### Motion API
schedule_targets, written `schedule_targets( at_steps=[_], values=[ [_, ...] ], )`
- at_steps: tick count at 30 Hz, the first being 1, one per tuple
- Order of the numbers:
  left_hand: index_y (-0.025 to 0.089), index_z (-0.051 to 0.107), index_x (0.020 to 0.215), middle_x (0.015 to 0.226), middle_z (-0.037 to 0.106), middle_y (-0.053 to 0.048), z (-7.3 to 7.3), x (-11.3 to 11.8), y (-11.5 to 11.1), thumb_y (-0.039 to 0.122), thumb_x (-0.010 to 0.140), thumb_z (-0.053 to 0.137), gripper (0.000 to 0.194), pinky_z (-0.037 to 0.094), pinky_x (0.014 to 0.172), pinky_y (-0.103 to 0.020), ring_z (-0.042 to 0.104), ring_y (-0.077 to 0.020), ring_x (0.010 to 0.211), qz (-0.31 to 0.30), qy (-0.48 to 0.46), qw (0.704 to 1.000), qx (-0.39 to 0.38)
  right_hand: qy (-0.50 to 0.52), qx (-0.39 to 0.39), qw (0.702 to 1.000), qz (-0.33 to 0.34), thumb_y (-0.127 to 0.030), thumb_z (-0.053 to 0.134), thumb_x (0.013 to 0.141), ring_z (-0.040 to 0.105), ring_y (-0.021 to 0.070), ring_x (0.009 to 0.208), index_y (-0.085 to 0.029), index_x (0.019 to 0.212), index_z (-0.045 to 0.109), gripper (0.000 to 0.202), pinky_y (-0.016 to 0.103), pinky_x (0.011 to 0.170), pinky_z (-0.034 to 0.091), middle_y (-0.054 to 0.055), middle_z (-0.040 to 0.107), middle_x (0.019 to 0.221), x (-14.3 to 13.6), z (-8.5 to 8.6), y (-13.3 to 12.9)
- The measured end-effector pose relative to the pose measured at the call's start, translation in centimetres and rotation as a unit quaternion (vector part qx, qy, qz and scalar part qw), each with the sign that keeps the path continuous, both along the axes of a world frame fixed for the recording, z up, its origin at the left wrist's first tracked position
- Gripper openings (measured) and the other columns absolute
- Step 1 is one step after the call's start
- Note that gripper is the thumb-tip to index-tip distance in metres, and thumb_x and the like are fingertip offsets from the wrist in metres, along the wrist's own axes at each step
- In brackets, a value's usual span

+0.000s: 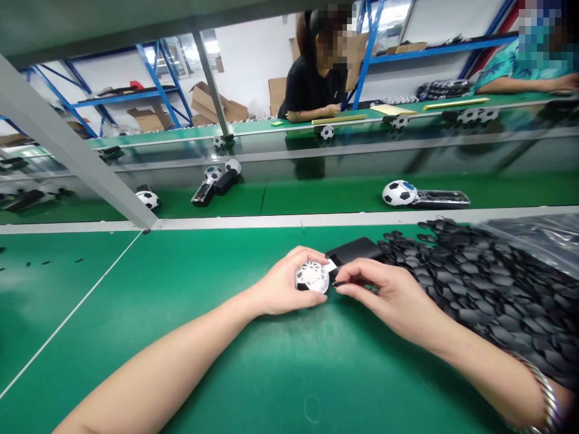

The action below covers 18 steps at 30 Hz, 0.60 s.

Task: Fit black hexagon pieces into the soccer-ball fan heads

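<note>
My left hand point(281, 284) is closed around the round head of a soccer-ball-shaped device point(312, 277). White openwork with gaps faces up on this head, and a black patch shows low on its left side. Its black handle point(355, 250) lies on the green table, pointing up and to the right. Close to the head's right side, my right hand point(395, 295) pinches a small black piece point(339, 284) between thumb and fingertips. Beside the right hand spreads a big heap of loose black plastic pieces point(488, 295).
Beyond a pale rail point(253, 224), a green conveyor belt point(289, 196) carries several ball-headed devices, one device point(400, 193) at the right. A slanted grey post point(90, 144) stands at left. Clear plastic bag point(543, 238) lies by the heap. Two people sit across the line.
</note>
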<state>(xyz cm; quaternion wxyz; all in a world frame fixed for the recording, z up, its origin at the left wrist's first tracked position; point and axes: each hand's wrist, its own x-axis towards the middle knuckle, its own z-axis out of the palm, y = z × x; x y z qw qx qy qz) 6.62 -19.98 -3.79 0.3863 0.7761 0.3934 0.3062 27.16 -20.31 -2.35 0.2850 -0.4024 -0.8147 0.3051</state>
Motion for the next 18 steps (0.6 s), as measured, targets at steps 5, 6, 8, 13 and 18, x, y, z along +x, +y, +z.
schedule_targets(
  at_steps=[5,6,8,13,18],
  values=[
    [0.022,0.052,0.108,0.117,0.050,-0.006,0.00,-0.05,0.02,0.019,0.064,0.071,0.048,0.034,0.099,-0.036,0.047,-0.0213,0.112,-0.004,-0.003,1.000,0.008,0.029,0.032,0.998,0.046,-0.015,0.051,0.085,0.057,0.0142,0.077,-0.024,0.087,0.064,0.016,0.025,0.069,0.045,0.001,0.060,0.084,-0.03,-0.14,0.03],
    [0.022,0.052,0.108,0.117,0.051,-0.006,-0.01,-0.05,0.04,0.019,0.064,0.071,0.048,0.034,0.099,-0.036,0.047,-0.0213,0.112,-0.004,-0.005,1.000,0.009,0.029,0.044,0.997,0.062,-0.014,0.048,0.086,0.057,0.0137,0.079,-0.025,0.090,0.065,0.021,0.025,0.069,0.045,0.001,0.059,0.086,-0.05,-0.16,0.07],
    [0.022,0.052,0.107,0.116,0.051,-0.006,-0.02,-0.04,0.06,0.017,0.063,0.071,0.048,0.035,0.098,-0.036,0.047,-0.0216,0.112,-0.003,-0.008,1.000,0.008,0.018,0.065,0.994,0.088,-0.011,0.044,0.087,0.056,0.0127,0.078,-0.026,0.093,0.065,0.027,0.023,0.067,0.046,0.002,0.058,0.087,-0.17,-0.23,0.13],
    [0.021,0.053,0.105,0.113,0.051,-0.006,0.02,0.16,-0.03,0.016,0.062,0.072,0.047,0.036,0.097,-0.035,0.048,-0.0212,0.110,-0.002,-0.019,1.000,0.011,-0.011,0.134,0.985,0.104,-0.009,0.045,0.086,0.056,0.0139,0.077,-0.021,0.092,0.059,0.019,0.024,0.067,0.044,0.002,0.060,0.083,-0.68,-0.55,0.28],
    [0.020,0.054,0.098,0.105,0.054,-0.005,-0.10,0.83,-0.17,0.018,0.063,0.071,0.039,0.039,0.092,-0.033,0.052,-0.0194,0.100,0.034,-0.048,0.998,0.012,-0.009,0.122,0.990,0.069,-0.010,0.050,0.083,0.054,0.0132,0.069,-0.020,0.081,0.052,0.010,0.023,0.062,0.042,-0.001,0.058,0.076,-0.99,-0.79,0.69]
  ],
)
